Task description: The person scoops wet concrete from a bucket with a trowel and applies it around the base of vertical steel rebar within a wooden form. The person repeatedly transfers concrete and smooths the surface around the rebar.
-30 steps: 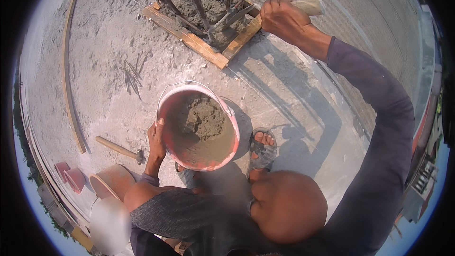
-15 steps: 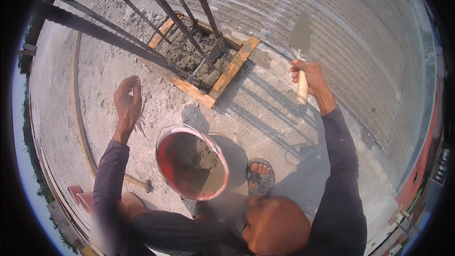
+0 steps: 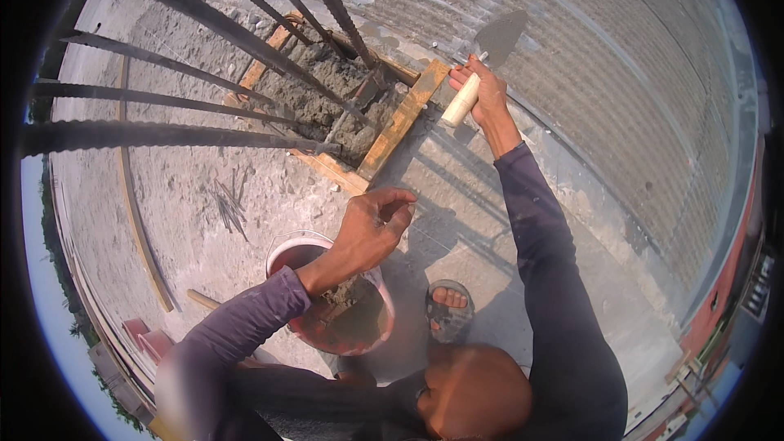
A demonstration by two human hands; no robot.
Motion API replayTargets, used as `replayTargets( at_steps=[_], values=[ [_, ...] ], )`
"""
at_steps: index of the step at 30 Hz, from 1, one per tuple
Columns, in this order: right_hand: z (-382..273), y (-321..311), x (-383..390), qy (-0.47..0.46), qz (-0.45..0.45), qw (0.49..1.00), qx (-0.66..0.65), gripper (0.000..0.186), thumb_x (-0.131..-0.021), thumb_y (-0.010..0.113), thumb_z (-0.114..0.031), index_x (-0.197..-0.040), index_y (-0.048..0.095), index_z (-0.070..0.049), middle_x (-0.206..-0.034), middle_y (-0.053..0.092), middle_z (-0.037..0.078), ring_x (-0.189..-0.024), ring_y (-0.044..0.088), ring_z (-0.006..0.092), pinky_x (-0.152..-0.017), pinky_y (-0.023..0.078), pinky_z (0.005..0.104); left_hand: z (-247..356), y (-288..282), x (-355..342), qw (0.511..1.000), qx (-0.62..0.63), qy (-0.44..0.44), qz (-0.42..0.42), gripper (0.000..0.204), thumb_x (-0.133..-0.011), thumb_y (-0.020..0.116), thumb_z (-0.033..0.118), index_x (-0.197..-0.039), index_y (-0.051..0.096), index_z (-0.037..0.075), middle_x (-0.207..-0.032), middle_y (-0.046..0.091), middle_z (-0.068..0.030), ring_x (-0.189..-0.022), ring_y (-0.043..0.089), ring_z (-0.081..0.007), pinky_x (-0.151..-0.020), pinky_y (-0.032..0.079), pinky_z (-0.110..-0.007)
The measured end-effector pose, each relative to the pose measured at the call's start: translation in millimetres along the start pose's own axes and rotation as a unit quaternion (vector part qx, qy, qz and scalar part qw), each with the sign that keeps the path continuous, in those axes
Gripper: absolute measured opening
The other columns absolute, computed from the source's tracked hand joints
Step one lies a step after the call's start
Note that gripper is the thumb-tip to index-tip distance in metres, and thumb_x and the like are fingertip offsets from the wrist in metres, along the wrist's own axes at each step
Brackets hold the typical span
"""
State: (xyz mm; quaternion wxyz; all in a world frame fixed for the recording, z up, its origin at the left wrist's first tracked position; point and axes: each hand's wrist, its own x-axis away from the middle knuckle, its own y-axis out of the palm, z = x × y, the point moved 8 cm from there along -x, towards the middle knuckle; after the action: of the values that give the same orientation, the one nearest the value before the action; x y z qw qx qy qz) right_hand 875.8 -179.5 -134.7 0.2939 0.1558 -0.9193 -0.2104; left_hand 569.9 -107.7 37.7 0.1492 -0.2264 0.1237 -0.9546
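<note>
head view: a trowel (image 3: 461, 100) is held by its pale wooden handle in the right hand (image 3: 488, 98), with the fingers curled around the end nearest the blade. the flat, pointed blade is aimed up and to the right, above ridged grey flooring (image 3: 621, 122), near the far right corner of a wooden frame (image 3: 406, 122). the handle is angled back toward the frame's right plank.

left hand (image 3: 367, 229) is raised between the frame and a bucket (image 3: 296, 256); its thumb and forefinger are bent toward each other, almost tip to tip. whether anything thin is pinched there cannot be told. part of the bucket is covered by the left wrist and sleeve (image 3: 253, 310).

bucket, reddish with a wire handle, is set on dusty ground just left of a sandalled foot (image 3: 449, 318); wet grey mortar (image 3: 349, 298) is seen inside. the frame is filled with rough grey concrete (image 3: 322, 65), and several ribbed steel bars (image 3: 331, 0) are stood in it.

to the left, a bundle of thin rods (image 3: 229, 208) and a long wooden strip (image 3: 135, 212) are seen lying on the ground.
</note>
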Motion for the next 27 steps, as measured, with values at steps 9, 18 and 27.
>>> replayTargets(
  at_steps=[9,18,27],
  values=[
    [-8,5,-7,0.001,-0.013,0.998,0.058,0.051,-0.097,0.074,-0.027,-0.128,0.057,0.010,-0.116,0.063,0.024,-0.105,0.072,0.0356,-0.091,0.064,0.0447,-60,81,-97,0.776,0.549,-0.224,0.216,0.048,-0.103,0.055,0.030,-0.136,0.055,-0.005,-0.105,0.069,-0.0148,-0.091,0.068,-0.0256,-0.087,0.056,-0.039],
    [-13,12,4,-0.022,0.000,0.997,0.080,0.054,-0.096,0.076,-0.028,-0.128,0.057,0.011,-0.115,0.063,0.025,-0.100,0.071,0.0330,-0.084,0.064,0.0408,-10,-34,-9,0.831,0.270,0.105,0.475,0.014,-0.097,0.057,0.003,-0.103,0.068,-0.001,-0.093,0.068,-0.0045,-0.073,0.059,-0.0089,-0.065,0.049,-0.024],
    [-7,12,7,-0.012,0.008,0.998,0.061,0.051,-0.097,0.074,-0.024,-0.129,0.056,0.012,-0.117,0.063,0.025,-0.108,0.068,0.0369,-0.093,0.061,0.0445,-160,-330,-41,0.785,0.161,0.029,0.598,0.046,-0.104,0.054,0.030,-0.126,0.063,-0.009,-0.110,0.068,-0.0114,-0.101,0.060,-0.0181,-0.093,0.047,-0.034]
  ],
)
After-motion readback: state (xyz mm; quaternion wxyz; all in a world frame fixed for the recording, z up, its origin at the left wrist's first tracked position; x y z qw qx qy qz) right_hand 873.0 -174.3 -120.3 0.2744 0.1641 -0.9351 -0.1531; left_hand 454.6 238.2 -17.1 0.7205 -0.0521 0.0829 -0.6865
